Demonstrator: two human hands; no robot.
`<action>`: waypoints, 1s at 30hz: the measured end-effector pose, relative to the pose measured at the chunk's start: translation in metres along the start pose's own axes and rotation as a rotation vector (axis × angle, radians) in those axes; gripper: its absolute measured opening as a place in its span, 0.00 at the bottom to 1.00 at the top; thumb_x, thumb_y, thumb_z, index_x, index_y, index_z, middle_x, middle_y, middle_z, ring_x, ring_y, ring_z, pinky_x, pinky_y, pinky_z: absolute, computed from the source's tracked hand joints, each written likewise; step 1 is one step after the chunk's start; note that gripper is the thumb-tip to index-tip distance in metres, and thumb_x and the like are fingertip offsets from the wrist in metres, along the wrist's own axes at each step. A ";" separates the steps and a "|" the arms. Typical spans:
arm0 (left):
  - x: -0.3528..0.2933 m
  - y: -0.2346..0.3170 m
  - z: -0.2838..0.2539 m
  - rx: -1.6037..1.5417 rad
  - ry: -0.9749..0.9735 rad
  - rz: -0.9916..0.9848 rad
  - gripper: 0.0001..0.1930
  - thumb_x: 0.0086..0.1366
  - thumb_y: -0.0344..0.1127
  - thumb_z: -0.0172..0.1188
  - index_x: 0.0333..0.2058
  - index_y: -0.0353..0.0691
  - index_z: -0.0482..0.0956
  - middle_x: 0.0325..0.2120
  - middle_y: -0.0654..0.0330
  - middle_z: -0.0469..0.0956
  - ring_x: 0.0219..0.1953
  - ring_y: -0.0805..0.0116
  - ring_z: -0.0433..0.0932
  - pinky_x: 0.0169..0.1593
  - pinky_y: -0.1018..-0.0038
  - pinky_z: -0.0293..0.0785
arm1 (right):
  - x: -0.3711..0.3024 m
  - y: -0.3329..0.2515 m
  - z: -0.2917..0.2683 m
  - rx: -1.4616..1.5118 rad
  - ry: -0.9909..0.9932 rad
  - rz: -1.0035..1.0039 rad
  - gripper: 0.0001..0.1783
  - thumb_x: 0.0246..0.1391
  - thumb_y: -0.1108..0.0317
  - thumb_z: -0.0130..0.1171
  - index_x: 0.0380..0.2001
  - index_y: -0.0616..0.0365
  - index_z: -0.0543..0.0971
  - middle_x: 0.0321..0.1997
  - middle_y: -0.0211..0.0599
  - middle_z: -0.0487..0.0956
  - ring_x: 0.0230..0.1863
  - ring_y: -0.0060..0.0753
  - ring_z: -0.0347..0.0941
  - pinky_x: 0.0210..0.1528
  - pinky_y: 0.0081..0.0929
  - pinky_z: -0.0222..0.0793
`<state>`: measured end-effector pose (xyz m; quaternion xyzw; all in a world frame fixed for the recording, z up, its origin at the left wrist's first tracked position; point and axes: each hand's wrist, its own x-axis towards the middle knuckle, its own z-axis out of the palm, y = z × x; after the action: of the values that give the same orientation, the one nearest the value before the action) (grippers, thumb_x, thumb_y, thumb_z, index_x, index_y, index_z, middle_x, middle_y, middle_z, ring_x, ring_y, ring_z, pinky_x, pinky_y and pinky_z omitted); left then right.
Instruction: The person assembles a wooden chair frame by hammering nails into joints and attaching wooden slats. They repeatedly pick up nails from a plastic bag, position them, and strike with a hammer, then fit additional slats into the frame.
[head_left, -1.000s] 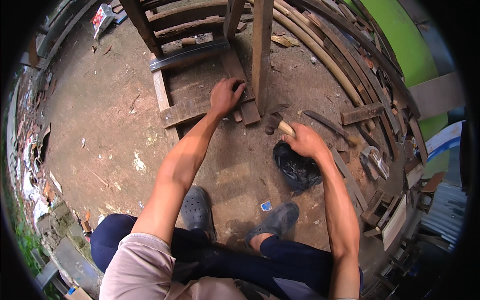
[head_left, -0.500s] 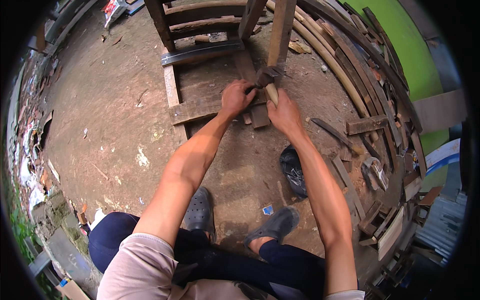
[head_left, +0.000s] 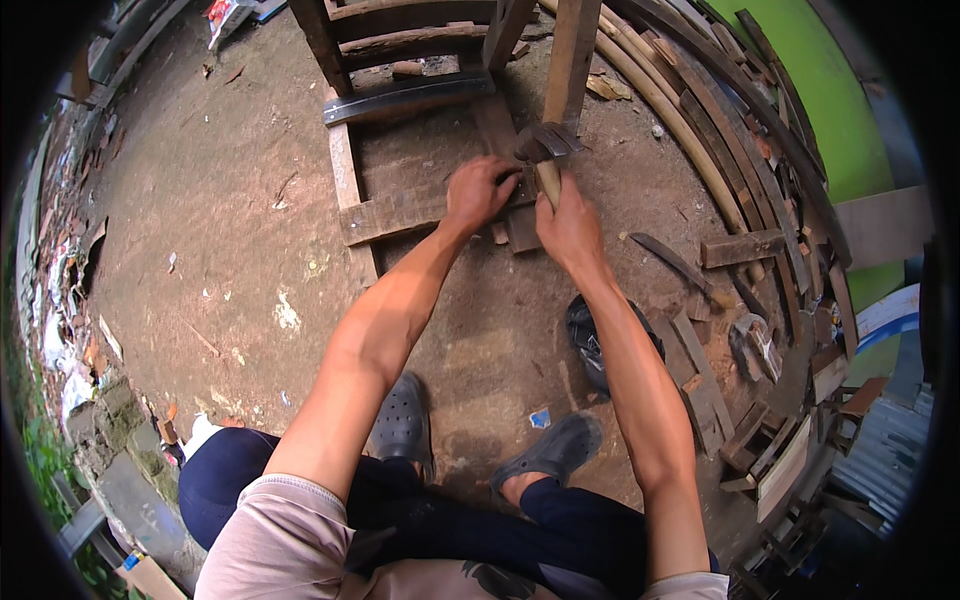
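Both hands now meet at the upper middle of the frame, where a second ago they were well apart: the right hand (head_left: 570,222) has come up from beside the dark bag (head_left: 600,340) at centre right and now sits closed around the pale wooden handle of a hammer (head_left: 545,150), whose dark metal head lies against the foot of an upright wooden post (head_left: 572,60). Meanwhile the left hand (head_left: 482,190) has stayed almost where it was, fingers curled down and pressing on the weathered plank (head_left: 400,212) that runs crosswise over the dirt floor (head_left: 220,200); whether it pinches anything small under the fingertips cannot be told. That plank belongs to a rough wooden frame (head_left: 400,50) filling the upper centre, and the hammer head now rests just beside the spot where plank and post join, so the work looks to have moved from fetching the tool to using it at that joint. Curved slats (head_left: 720,130) sweep down the right side, with loose offcuts (head_left: 700,390) at lower right. Lower down, the person's grey clogs (head_left: 405,425) are planted on the dirt, knees bent in a crouch.
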<state>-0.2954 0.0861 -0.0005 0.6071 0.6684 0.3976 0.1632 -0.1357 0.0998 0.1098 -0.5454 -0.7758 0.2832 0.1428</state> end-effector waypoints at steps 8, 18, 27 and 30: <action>0.000 -0.001 0.001 0.024 0.005 -0.038 0.10 0.58 0.39 0.64 0.37 0.44 0.86 0.36 0.59 0.82 0.44 0.54 0.79 0.48 0.61 0.74 | 0.000 0.003 0.002 0.003 -0.020 0.041 0.25 0.58 0.63 0.54 0.57 0.61 0.66 0.36 0.68 0.79 0.40 0.73 0.75 0.43 0.61 0.69; -0.001 0.000 -0.001 0.027 0.002 -0.023 0.11 0.59 0.40 0.64 0.37 0.42 0.86 0.36 0.55 0.82 0.43 0.51 0.79 0.48 0.62 0.74 | -0.003 -0.003 0.000 -0.014 0.018 0.010 0.23 0.57 0.66 0.54 0.54 0.65 0.66 0.32 0.66 0.80 0.37 0.71 0.77 0.39 0.60 0.71; 0.000 0.002 0.001 0.032 -0.007 -0.031 0.11 0.58 0.40 0.64 0.37 0.43 0.86 0.36 0.56 0.82 0.43 0.52 0.79 0.48 0.62 0.74 | -0.002 0.014 0.007 -0.037 -0.041 0.027 0.24 0.57 0.65 0.53 0.54 0.65 0.64 0.31 0.67 0.79 0.37 0.72 0.77 0.39 0.62 0.70; 0.001 -0.006 0.001 0.046 -0.007 -0.027 0.11 0.59 0.41 0.65 0.37 0.44 0.87 0.36 0.56 0.82 0.43 0.52 0.79 0.48 0.62 0.74 | 0.002 0.008 0.005 -0.067 -0.074 0.042 0.24 0.57 0.66 0.54 0.54 0.65 0.65 0.31 0.67 0.79 0.37 0.72 0.77 0.39 0.62 0.71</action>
<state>-0.2992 0.0881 -0.0052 0.6030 0.6850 0.3774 0.1570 -0.1334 0.1021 0.1006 -0.5551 -0.7782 0.2799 0.0896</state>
